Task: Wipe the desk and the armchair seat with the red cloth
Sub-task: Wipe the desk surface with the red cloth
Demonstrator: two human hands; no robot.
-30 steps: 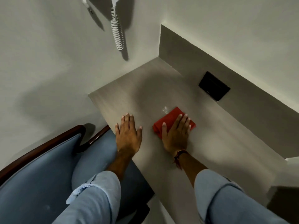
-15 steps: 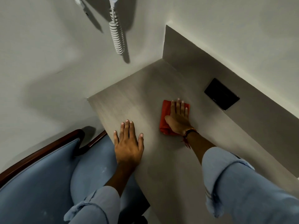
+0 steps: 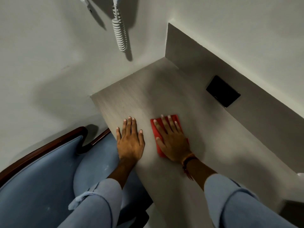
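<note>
Nearest the camera, two light blue rolled sleeves (image 3: pixel 233 203) are being seen reaching out over the desk (image 3: pixel 205 145). Just left of the desk's near edge, the blue armchair seat (image 3: pixel 98 162) is being shown tucked partly beneath the desk top, its dark wooden frame (image 3: pixel 41 150) curving round the backrest. On the desk's left edge, the left hand (image 3: pixel 130 142) is being laid flat, palm down, fingers close together and the thumb angled out. Just to its right, apart from it, the red cloth (image 3: pixel 164 129) is being pressed flat on the desk under the right hand (image 3: pixel 172 142), whose fingers are being fanned out over it; a dark band (image 3: pixel 189 159) is being worn at that wrist. Further back, a black wall plate (image 3: pixel 222 91) is being seen on the panel behind the desk. Farthest, above the desk's far-left corner, a coiled white cord (image 3: pixel 120 35) is hanging on the wall.
</note>
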